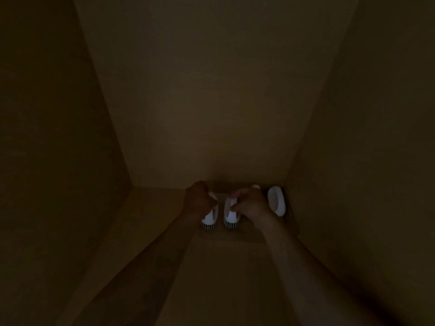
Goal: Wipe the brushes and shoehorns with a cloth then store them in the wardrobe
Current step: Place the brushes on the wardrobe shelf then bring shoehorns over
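- We're inside the wardrobe (211, 114), very dim; both arms reach to the back of its floor.
- Left hand (200, 201) has fingers curled round the left brush (210, 217), covering its far half.
- Right hand (253, 205) pinches the right brush (229, 214) from its right side, fingers curled over the handle.
- Both brushes sit side by side, near but apart, bristles down at the ends nearest us. Long axes run front to back, roughly parallel.
- A third white piece (277, 200) lies just right of the right hand, against the right wall; can't tell whether it's a brush or a shoehorn.
- A small white bit (255, 186) shows beyond the right hand; unidentifiable.
- Our read: placing step, each hand owns its brush. Release is all that's left; any nudging goes along the front-to-back axis.
- Risk: right hand is close to the third piece, so it should withdraw straight back, not sideways.
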Motion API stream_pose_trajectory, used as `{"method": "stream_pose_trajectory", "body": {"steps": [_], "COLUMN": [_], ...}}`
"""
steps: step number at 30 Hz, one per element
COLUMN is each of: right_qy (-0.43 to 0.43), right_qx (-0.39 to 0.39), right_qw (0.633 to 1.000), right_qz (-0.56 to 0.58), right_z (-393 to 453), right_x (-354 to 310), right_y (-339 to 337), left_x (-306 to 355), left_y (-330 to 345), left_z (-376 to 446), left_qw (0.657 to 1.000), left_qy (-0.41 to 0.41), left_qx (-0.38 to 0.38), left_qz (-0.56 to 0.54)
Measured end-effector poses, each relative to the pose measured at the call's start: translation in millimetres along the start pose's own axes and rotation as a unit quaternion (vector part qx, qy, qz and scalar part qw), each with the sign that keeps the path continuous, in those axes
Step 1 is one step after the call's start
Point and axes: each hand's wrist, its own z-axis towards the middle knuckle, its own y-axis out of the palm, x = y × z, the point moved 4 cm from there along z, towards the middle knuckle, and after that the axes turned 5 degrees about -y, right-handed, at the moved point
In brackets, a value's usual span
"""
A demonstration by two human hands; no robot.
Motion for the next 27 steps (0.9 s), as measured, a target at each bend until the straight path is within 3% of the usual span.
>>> {"method": "stream_pose_trajectory", "body": {"steps": [6,10,13,15,19,27], "right_qy": [-0.031,-0.113,-0.117,-0.125,-0.132,-0.161], "right_qx": [-0.002,0.041,0.018,0.028,0.059,0.079], "right_qw": [0.992,0.950,0.920,0.896,0.878,0.889], "right_qz": [-0.123,-0.287,-0.374,-0.425,-0.455,-0.422], "right_z": [-9.1,-12.6,-12.7,-11.9,-4.7,11.0], "right_x": [-5.5,-14.8,-9.2,-5.6,1.8,1.7], "right_y": [-5.4,-11.8,-3.0,4.9,10.2,7.4], "left_x": [0.0,2.8,-6.8,-11.2,-13.7,-10.9], "left_y": [-15.5,-17.7,-7.4,0.7,6.0,4.7], "left_z": [-0.2,0.4,0.6,4.2,11.7,25.7], "left_qw": [0.997,0.968,0.943,0.948,0.948,0.962], "left_qy": [0.052,0.153,0.150,0.140,0.130,0.147], "left_qx": [0.001,-0.075,-0.136,-0.109,-0.084,-0.070], "left_qz": [0.060,0.185,0.266,0.265,0.277,0.221]}}
